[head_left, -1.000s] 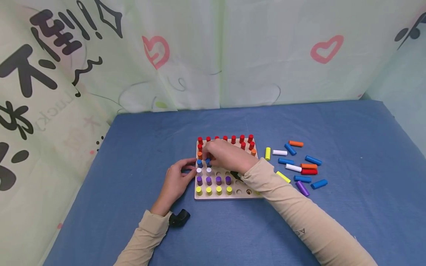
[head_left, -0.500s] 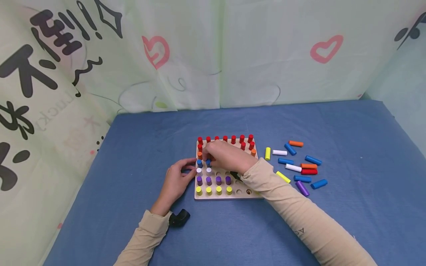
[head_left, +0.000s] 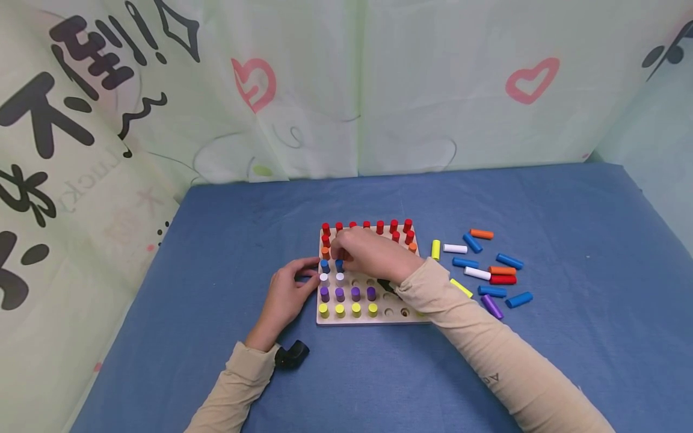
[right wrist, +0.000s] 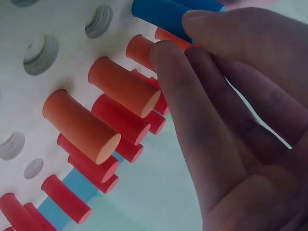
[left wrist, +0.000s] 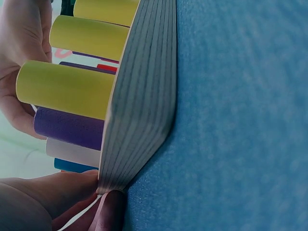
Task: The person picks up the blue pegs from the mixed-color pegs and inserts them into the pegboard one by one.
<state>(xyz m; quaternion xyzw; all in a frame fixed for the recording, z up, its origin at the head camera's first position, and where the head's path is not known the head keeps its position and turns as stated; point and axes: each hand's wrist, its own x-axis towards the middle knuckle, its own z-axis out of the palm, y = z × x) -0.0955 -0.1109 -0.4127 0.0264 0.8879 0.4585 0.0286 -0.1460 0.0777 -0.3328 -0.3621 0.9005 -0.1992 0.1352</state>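
Note:
A wooden pegboard (head_left: pixel 346 321) holds rows of coloured pegs: red at the back, then orange, blue, white, purple and yellow. My left hand (head_left: pixel 288 291) grips the board's left edge, its thumb (left wrist: pixel 72 192) against the side in the left wrist view. Over the board's back left part is my right hand (head_left: pixel 373 249), its thumb touching or very near a standing blue peg (right wrist: pixel 159 18). Its index fingertip overlaps an orange peg (right wrist: pixel 139 49); contact is unclear. A gap shows between thumb and index finger. The hand hides part of the middle rows.
Loose pegs lie right of the board, among them a yellow peg (head_left: pixel 435 249), a white peg (head_left: pixel 455 248), a red peg (head_left: pixel 503 279) and a purple peg (head_left: pixel 492 306). Several blue ones lie there too. A blue cloth (head_left: pixel 260 216) covers the table; a printed curtain (head_left: pixel 406 90) hangs behind.
My right hand and sleeve have shifted slightly to the right, and more of the blue peg below the fingers shows. The left hand and the board stay put.

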